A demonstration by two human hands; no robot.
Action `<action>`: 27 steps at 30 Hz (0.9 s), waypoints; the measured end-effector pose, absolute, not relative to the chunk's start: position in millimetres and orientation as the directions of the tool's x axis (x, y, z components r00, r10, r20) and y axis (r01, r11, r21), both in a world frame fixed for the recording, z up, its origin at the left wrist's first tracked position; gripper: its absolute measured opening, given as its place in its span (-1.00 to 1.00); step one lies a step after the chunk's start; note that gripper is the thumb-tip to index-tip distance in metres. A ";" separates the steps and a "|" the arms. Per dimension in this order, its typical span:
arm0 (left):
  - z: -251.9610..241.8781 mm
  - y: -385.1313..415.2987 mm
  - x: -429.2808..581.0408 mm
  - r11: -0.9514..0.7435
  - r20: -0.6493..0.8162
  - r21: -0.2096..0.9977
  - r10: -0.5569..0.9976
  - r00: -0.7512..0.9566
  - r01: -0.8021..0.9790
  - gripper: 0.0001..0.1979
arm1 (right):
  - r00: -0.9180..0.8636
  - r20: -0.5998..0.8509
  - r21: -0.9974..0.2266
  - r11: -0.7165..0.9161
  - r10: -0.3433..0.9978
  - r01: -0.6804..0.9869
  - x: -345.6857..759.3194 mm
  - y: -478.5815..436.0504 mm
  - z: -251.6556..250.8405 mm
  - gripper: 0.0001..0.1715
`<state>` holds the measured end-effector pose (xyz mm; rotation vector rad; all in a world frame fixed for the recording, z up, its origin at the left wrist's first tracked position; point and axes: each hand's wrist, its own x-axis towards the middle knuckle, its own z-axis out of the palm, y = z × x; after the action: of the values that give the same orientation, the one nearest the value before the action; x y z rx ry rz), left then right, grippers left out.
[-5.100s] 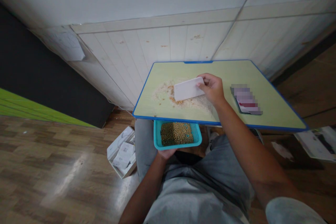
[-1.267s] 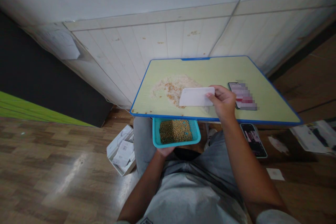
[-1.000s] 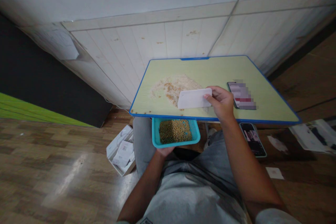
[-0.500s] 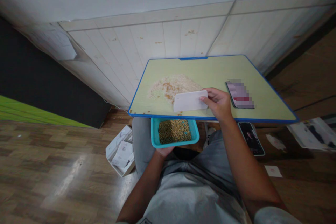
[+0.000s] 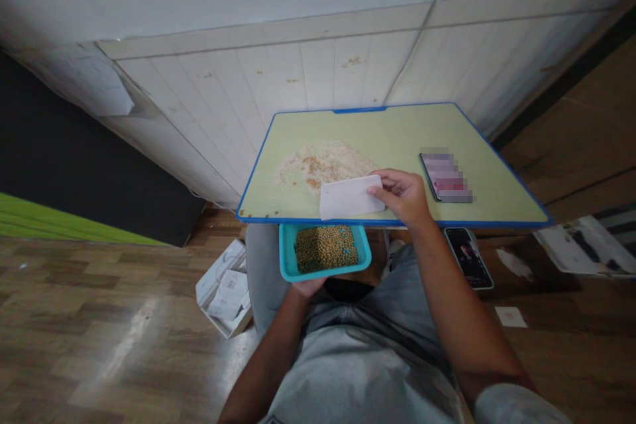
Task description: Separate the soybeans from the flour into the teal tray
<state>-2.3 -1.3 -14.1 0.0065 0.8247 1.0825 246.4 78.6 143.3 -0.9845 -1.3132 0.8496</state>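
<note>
My left hand [image 5: 309, 287] holds a turquoise plastic tray [image 5: 365, 257] from below, just under the table's front edge; its fingers are mostly hidden beneath it. Round, yellowish beans [image 5: 328, 248] cover the tray's bottom. My right hand [image 5: 403, 195] pinches the right end of a flat white card [image 5: 350, 197], thumb on top. The card's lower edge is at the blue rim of the small table [image 5: 397, 132]. Behind the card lies a spread of pale rice-like grains [image 5: 342, 156] with orange-brown beans [image 5: 314, 169] among them. A few beans dot the table's front left corner.
A phone [image 5: 446, 177] lies on the table's right side. Another phone [image 5: 468, 257] is lower down, beyond my right forearm. An open white box [image 5: 228, 291] with papers stands on the floor to the left. A panelled wall [image 5: 248, 79] runs behind the table.
The white card has come slightly nearer to me, down to the table's front edge. My left hand keeps the tray below it. The whole view has shifted a little.
</note>
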 end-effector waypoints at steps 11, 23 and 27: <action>-14.3 -1.6 -3.7 0.504 -0.526 0.374 0.807 0.269 -0.779 -0.43 | 0.111 0.368 -0.930 0.366 0.923 0.039 245.7 79.1 143.0 -0.73; -48.7 1.1 -21.9 0.462 -0.303 0.155 0.863 0.403 -0.873 -0.39 | 0.079 0.376 -0.926 0.376 0.923 0.011 248.3 79.4 140.0 -0.70; -30.1 1.1 -23.7 0.486 -0.296 0.185 0.857 0.423 -0.854 -0.37 | 0.085 0.371 -0.928 0.372 0.925 0.006 247.8 80.0 140.8 -0.68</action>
<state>-23.7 1.1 -30.1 0.0071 0.3743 1.0705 247.8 80.0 140.8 -0.9570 -1.2965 0.8710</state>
